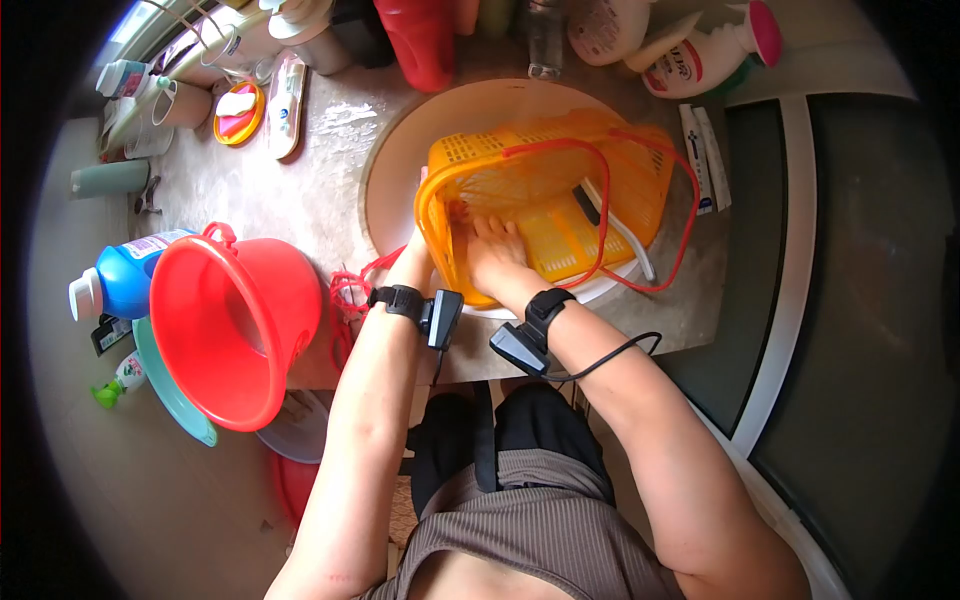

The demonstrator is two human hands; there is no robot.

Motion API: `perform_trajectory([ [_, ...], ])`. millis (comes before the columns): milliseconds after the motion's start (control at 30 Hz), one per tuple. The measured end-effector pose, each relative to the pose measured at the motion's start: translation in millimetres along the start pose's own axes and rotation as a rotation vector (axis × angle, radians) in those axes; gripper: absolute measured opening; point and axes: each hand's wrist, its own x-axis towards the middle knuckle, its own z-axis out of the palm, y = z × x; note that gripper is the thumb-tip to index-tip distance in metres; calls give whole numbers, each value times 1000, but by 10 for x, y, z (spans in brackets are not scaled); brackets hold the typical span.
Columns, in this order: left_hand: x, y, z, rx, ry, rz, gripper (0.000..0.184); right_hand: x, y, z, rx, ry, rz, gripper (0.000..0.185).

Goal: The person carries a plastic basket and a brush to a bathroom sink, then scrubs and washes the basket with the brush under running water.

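A yellow plastic basket [560, 235] with thin red handles lies tilted on its side in the round sink [395, 150]. Its open mouth faces left and toward me. My left hand [418, 250] grips the basket from outside at the left rim; most of its fingers are hidden behind the wall. Inside the basket, my right hand [496, 250] lies with fingers stretched out and apart against the inner wall, holding nothing. The faucet [630, 240] shows partly through the handles at the right. Each wrist wears a black strap with a small device.
A red bucket [235, 330] stands tilted at the counter's left, beside a blue bottle [130, 275] and a teal basin [175, 385]. Red cord [350, 300] lies near the sink. Bottles line the back, with toothpaste tubes [705, 160] at right and a soap dish [240, 112] at left.
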Motion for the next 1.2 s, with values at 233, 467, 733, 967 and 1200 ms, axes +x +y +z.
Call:
perform_trajectory([
  [233, 14, -25, -5, 5, 5, 0, 61, 23, -12, -4, -44, 83, -37, 39],
  [467, 27, -9, -33, 21, 2, -4, 62, 63, 19, -164, -124, -31, 7, 34],
  [733, 41, -4, -18, 30, -3, -2, 63, 103, 145, 9, 418, 69, 38, 43],
  [967, 26, -28, -61, 34, 0, -3, 64, 54, 169, -378, 36, -217, -33, 46],
  [1200, 25, -42, -72, 32, -4, 0, 66, 123, -78, -38, 301, 42, 106, 50],
])
